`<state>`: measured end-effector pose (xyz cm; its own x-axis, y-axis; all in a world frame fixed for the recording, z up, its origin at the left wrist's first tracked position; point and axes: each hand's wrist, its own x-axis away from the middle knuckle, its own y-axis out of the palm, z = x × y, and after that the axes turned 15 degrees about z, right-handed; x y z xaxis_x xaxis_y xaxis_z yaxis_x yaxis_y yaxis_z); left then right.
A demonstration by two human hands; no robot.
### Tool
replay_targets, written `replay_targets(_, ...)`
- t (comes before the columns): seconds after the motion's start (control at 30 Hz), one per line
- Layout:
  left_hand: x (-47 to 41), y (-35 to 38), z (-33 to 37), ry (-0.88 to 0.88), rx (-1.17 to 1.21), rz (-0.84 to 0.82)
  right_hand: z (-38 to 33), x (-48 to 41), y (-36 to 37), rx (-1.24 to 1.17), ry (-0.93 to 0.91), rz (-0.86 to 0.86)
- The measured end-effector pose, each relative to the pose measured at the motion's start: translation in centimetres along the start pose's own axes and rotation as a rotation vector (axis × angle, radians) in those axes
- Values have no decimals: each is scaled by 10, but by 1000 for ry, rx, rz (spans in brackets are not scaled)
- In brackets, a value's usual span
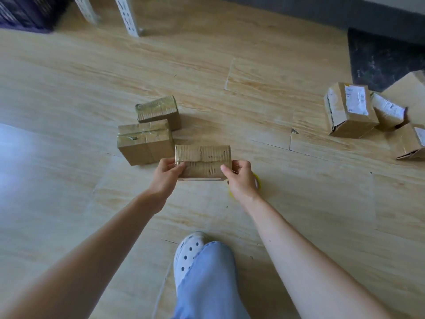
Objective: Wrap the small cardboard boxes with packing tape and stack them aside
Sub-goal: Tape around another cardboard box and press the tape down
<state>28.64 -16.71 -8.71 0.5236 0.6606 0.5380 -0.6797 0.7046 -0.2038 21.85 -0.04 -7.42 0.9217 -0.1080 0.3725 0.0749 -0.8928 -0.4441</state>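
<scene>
Box (203,157), pinched at both short ends by left hand (166,173) and right hand (241,178) just beside two taped boxes (147,143), appears light, stiff and tape-slick, so firm end holds suit it.

Head cam, my end. Left forearm (92,238) and right forearm (299,249) bare right up to the frame edge. Left hand (164,174) and right hand (241,178) bare as well. One leg showing: loose light-blue denim trouser leg (207,284). White clog (188,252), rounded toe, round vent holes scattered across the top.
</scene>
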Motion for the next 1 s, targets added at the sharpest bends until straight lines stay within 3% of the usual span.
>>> replay_targets(0.27,-37,-41,-40,-64,-16,89,25,-1,69,128,13,-134)
replay_targets(0.43,-61,-56,-55,-156,70,228,22,-5,92,199,-30,-219)
replay_targets(0.7,-72,-55,-59,-157,81,196,24,-10,99,205,-23,-305)
replay_targets(0.8,-67,-52,-55,-41,-92,194,21,-9,93,192,-22,-342)
replay_targets(0.93,-47,-36,-40,246,-291,379,15,-14,70,166,-38,-303)
replay_targets(1.0,-33,-22,-28,346,-312,396,11,-22,54,168,-46,-280)
